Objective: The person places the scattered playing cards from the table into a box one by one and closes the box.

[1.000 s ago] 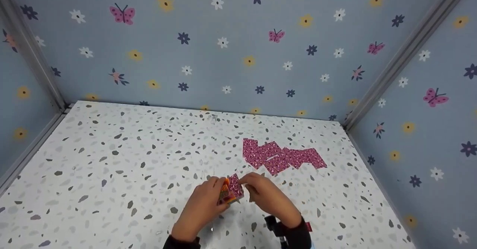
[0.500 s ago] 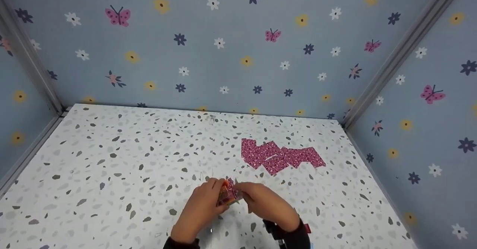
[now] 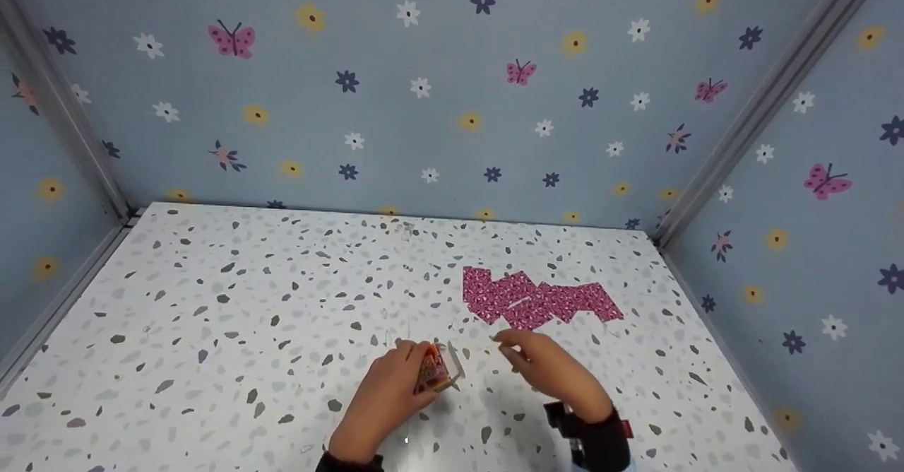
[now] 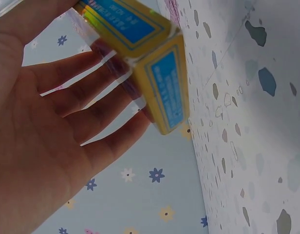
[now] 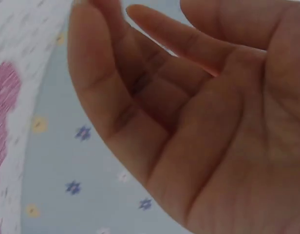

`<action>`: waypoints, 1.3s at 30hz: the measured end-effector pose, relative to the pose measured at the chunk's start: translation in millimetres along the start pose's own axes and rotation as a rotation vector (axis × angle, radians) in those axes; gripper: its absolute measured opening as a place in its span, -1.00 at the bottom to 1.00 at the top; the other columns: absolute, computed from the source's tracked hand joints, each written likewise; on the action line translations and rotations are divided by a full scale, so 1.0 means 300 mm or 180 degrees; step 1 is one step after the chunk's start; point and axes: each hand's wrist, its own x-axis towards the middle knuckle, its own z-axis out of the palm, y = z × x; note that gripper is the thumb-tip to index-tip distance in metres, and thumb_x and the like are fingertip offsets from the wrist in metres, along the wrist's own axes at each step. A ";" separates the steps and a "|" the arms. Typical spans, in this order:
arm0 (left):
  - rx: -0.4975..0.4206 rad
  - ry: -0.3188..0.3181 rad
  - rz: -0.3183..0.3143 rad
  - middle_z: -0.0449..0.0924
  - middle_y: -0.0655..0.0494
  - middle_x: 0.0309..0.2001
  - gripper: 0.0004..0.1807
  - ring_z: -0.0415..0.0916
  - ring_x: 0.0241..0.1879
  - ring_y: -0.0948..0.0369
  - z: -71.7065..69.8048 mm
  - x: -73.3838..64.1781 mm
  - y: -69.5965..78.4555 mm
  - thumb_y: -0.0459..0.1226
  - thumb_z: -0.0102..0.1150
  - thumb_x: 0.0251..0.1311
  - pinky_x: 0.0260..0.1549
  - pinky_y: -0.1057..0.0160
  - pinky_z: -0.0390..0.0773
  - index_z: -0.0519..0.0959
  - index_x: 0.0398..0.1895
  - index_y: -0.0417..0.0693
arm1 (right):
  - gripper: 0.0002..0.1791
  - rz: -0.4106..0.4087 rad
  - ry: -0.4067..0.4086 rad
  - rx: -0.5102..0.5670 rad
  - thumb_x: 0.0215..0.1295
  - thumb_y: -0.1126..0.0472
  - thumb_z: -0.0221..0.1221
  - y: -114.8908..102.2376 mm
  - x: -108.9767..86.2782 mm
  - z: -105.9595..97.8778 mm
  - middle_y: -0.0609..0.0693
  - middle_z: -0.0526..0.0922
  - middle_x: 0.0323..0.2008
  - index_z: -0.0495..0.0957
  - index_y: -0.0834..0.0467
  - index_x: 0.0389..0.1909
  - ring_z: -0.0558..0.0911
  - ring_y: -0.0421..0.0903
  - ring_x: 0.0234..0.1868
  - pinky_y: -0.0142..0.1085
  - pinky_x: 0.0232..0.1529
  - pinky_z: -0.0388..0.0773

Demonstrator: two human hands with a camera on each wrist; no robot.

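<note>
My left hand (image 3: 392, 391) grips a small card box (image 3: 433, 369) just above the table, thumb on one side and fingers on the other. In the left wrist view the box (image 4: 162, 87) is yellow with blue printed panels and touches the fingers of my left hand (image 4: 57, 126). A white flap (image 3: 453, 361) stands out at the box's right end. Further right, my right hand (image 3: 554, 367) hovers apart from the box. Its fingers (image 5: 125, 112) are loosely bent in the right wrist view, and nothing shows between them.
Several pink glitter-patterned cards (image 3: 519, 299) lie flat and overlapping beyond the hands, toward the right. The white speckled table (image 3: 247, 295) meets a flowered blue wall (image 3: 395, 104) at the back, with further walls at both sides.
My right hand was at the box's right end and has moved away to the right. The pink patterned face there has given way to a raised white flap. My left hand keeps its hold.
</note>
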 end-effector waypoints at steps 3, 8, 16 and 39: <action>0.0073 0.0040 0.0028 0.45 0.04 -0.19 -0.35 0.44 -0.29 0.17 0.001 -0.001 0.004 -0.08 0.39 -0.10 -0.29 0.12 0.45 0.42 0.04 -0.21 | -0.72 0.0195 0.0156 -0.0108 0.35 0.31 -0.02 0.122 0.018 -0.026 0.21 0.60 -0.07 0.51 0.29 0.00 0.60 0.06 -0.16 -0.06 -0.11 0.55; 0.0068 -0.0021 -0.0029 0.47 0.00 -0.14 -0.35 0.48 -0.22 0.10 -0.005 0.001 0.002 -0.09 0.38 -0.08 -0.21 0.05 0.48 0.42 0.06 -0.22 | -0.70 0.0781 0.0524 -0.0538 0.27 0.34 0.04 0.328 0.033 -0.076 0.33 0.56 -0.06 0.49 0.41 -0.03 0.53 0.25 -0.01 0.07 0.05 0.44; 0.0089 0.0013 -0.0002 0.47 0.01 -0.16 -0.34 0.49 -0.24 0.11 -0.011 0.004 -0.016 -0.11 0.39 -0.10 -0.21 0.07 0.49 0.42 0.07 -0.24 | -0.61 0.1860 0.0740 -0.0934 0.30 0.28 -0.10 0.571 0.063 -0.154 0.54 0.39 -0.04 0.37 0.54 -0.04 0.38 0.44 0.00 0.21 -0.03 0.38; 0.0014 -0.0237 -0.0202 0.46 -0.02 -0.08 -0.33 0.47 -0.16 0.10 -0.014 0.004 -0.018 -0.07 0.35 -0.03 -0.18 0.03 0.48 0.38 0.13 -0.20 | -0.31 0.2498 0.1355 -0.0319 0.34 0.05 -0.11 0.693 0.100 -0.125 0.61 0.14 0.08 0.04 0.61 0.16 0.17 0.48 0.14 0.26 0.14 0.17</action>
